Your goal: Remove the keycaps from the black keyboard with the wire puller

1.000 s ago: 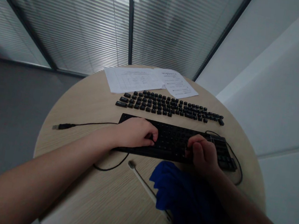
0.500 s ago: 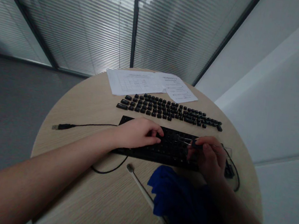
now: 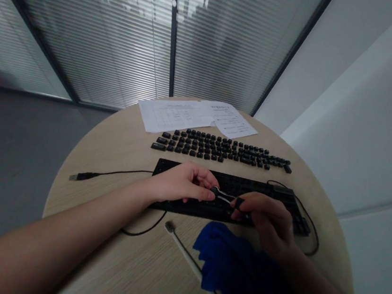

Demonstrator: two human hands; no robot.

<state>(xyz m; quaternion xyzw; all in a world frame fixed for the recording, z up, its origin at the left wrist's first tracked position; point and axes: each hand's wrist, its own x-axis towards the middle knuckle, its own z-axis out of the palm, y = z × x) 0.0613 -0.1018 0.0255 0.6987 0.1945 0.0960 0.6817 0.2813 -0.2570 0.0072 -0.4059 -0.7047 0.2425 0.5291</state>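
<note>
A black keyboard (image 3: 248, 186) with many keys removed lies across the table under both hands. My right hand (image 3: 271, 218) grips the dark handle of a wire keycap puller (image 3: 226, 198), its two wire prongs pointing left. At the prong ends is a small black keycap (image 3: 215, 192). My left hand (image 3: 186, 184) pinches that keycap between thumb and fingers, over the keyboard's middle. Behind the keyboard, several rows of loose black keycaps (image 3: 200, 154) are laid out on the table.
White printed papers (image 3: 178, 116) lie at the table's far edge. A USB plug (image 3: 83, 176) on its cable rests at the left. Near me are a toothbrush (image 3: 183, 250) and a crumpled blue cloth (image 3: 221, 250), all on a round wooden table (image 3: 111, 141).
My right hand has brought the keycap puller left, with a keycap at its prongs. My left thumb and fingers have closed on that keycap. The view has tilted slightly.
</note>
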